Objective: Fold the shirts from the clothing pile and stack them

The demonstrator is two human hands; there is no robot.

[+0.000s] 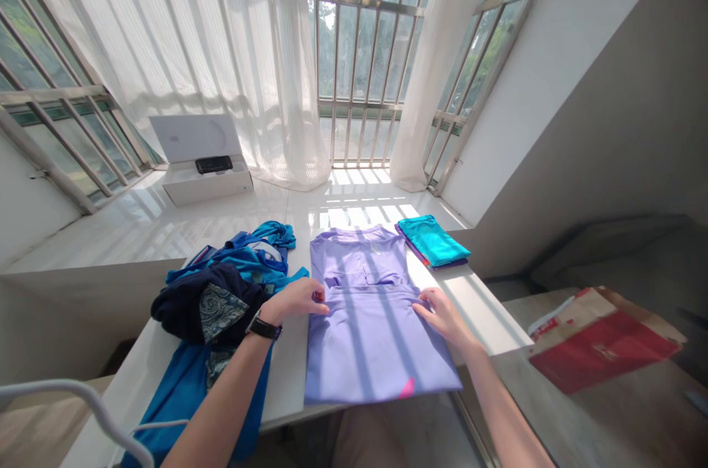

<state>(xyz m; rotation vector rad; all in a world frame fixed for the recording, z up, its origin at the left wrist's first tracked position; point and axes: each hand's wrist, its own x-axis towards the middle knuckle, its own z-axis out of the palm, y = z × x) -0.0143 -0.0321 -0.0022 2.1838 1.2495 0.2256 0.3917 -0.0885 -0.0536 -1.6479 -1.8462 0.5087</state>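
A lavender T-shirt (376, 346) lies partly folded on the white table, its lower part turned up over the chest and its near edge at the table's front. A small pink mark shows near that edge. My left hand (299, 297), with a dark watch (264, 326) on the wrist, has its fingers curled at the left end of the turned-up hem. At the opposite end, my right hand (439, 312) holds the hem's corner between thumb and fingers. The fingertips sit close against the cloth on both sides.
Heaped blue and navy clothes (221, 298) lie to the left. A folded turquoise garment (434, 239) rests on a purple one at the back right. An open white box (207, 180) holding a black device stands on the sill. A red-and-brown paper bag (605, 346) sits lower right.
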